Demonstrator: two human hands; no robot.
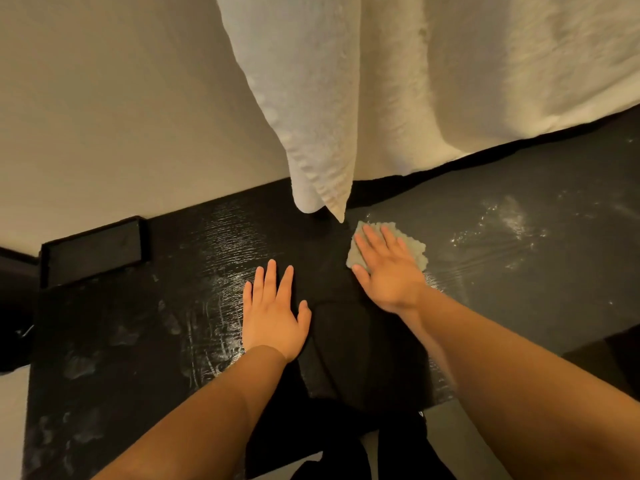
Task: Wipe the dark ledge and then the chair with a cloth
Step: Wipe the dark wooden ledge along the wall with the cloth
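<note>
Head — hands (273, 317) (389, 268) flat — right on cloth (417, 252)

Dark, smeared ledge (138, 323) with a pale cloth (414, 252) and a black tray (93, 252) at its left.

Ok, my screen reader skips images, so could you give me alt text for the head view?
A person's right hand presses a pale cloth flat on a smeared dark ledge while the left hand rests open beside it; white fabric hangs above.

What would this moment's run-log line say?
stage: wiping dark ledge | right hand: flat on cloth | left hand: flat on ledge | residue: pale smears on ledge
</note>
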